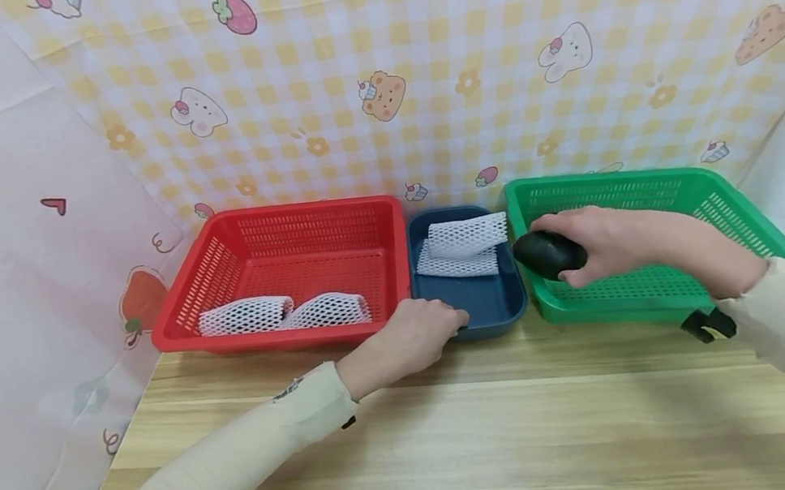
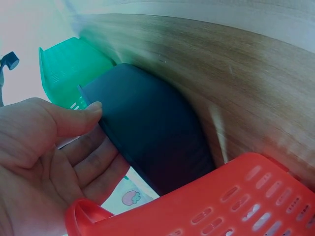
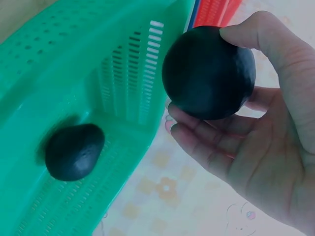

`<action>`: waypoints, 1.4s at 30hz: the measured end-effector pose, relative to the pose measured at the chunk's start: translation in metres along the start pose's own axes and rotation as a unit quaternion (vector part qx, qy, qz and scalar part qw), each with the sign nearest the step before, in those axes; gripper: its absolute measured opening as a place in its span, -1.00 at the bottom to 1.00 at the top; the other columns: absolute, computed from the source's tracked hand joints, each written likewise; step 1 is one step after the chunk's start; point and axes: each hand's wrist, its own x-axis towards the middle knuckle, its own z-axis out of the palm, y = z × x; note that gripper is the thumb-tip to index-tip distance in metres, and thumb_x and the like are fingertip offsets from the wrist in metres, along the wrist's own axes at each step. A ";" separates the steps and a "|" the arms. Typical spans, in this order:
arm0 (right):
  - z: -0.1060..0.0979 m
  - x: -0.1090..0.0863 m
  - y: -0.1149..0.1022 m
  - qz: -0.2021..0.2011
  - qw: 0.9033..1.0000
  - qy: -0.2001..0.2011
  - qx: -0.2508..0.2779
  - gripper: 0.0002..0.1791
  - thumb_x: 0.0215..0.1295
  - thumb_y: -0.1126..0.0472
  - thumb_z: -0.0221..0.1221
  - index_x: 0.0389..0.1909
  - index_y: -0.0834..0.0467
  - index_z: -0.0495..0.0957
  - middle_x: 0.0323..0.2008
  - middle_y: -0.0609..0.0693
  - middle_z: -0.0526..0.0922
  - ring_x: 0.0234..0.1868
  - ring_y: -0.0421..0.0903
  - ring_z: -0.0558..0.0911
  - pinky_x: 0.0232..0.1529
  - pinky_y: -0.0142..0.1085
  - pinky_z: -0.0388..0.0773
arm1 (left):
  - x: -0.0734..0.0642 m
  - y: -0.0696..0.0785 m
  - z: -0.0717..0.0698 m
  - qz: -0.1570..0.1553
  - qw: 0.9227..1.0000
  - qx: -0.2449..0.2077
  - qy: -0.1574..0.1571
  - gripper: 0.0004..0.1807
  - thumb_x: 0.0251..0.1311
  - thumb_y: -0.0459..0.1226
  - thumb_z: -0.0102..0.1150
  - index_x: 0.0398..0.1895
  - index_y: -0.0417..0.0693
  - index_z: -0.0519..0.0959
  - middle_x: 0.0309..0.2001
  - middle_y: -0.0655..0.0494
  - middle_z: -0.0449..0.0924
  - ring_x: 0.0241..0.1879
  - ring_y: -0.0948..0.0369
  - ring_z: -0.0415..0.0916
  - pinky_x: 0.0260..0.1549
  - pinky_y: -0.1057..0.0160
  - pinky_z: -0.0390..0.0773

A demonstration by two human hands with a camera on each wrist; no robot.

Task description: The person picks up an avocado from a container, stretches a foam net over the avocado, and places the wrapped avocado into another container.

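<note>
My right hand (image 1: 601, 240) grips a dark avocado (image 1: 548, 254) over the left side of the green basket (image 1: 636, 311). In the right wrist view a second avocado (image 3: 75, 152) lies on that basket's floor. My left hand (image 1: 415, 340) pinches the front rim of the dark blue tray (image 1: 468, 294), thumb outside and fingers over the edge, as the left wrist view shows. Toward the back of this tray lie white foam net sleeves (image 1: 468, 236), one on top of another.
A red basket (image 1: 286, 340) stands left of the tray, with two foam net sleeves (image 1: 247, 316) along its front. All three containers sit side by side on a wooden table (image 1: 462, 449). A patterned cloth (image 1: 412, 46) hangs right behind them.
</note>
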 end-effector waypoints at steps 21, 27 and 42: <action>0.015 -0.007 -0.044 -0.034 0.999 -0.003 -0.025 -0.24 0.19 0.08 0.45 0.36 0.18 0.39 0.17 0.07 0.56 0.01 -0.02 0.60 -0.16 -0.15 0.63 | 0.000 -0.001 0.003 0.007 1.000 -0.003 0.006 -0.53 0.08 -0.20 0.54 0.11 0.04 0.70 -0.20 0.11 0.72 -0.35 0.21 0.59 -0.36 0.33 0.61; 0.023 -0.010 -0.056 -0.052 0.998 -0.007 -0.017 -0.25 0.19 0.05 0.46 0.35 0.18 0.42 0.20 0.05 0.56 0.05 -0.03 0.63 -0.07 -0.12 0.63 | 0.000 -0.001 0.003 0.003 1.000 -0.009 0.004 -0.54 0.11 -0.21 0.52 0.12 0.04 0.70 -0.22 0.11 0.72 -0.37 0.23 0.58 -0.38 0.34 0.60; 0.044 -0.013 -0.073 -0.032 0.997 -0.071 0.004 -0.22 0.22 -0.16 0.42 0.37 0.13 0.45 0.20 0.02 0.55 0.09 -0.02 0.59 0.03 -0.08 0.59 | 0.002 0.000 0.000 -0.005 1.000 0.006 -0.007 -0.52 0.16 -0.20 0.49 0.18 0.06 0.67 -0.19 0.10 0.72 -0.36 0.22 0.57 -0.39 0.34 0.60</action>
